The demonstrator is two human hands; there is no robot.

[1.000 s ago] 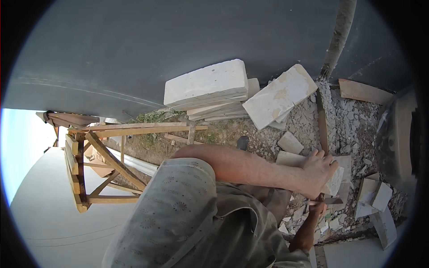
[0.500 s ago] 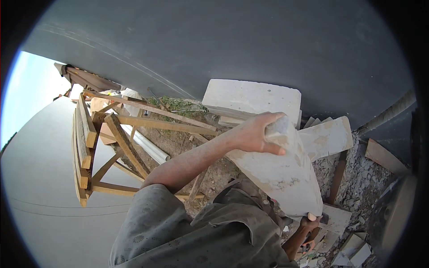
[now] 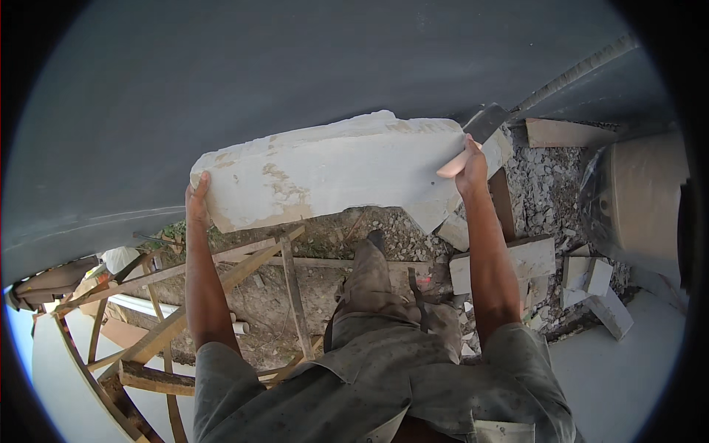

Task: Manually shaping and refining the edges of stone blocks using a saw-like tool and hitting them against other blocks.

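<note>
One slab (image 3: 332,170) stretches rightward from left hand (image 3: 198,199), apparently against right hand (image 3: 473,170)

no lettering, label or number can be read anywhere here.

Broken stone rubble (image 3: 545,171) on dirt ground (image 3: 264,308)

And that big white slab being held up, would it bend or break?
The slab probably wouldn't bend: held near both ends, it shows no clear sag. It's likely heavy, being long, broad and stone-like. Its ragged upper edge suggests it could chip if bumped.
</note>
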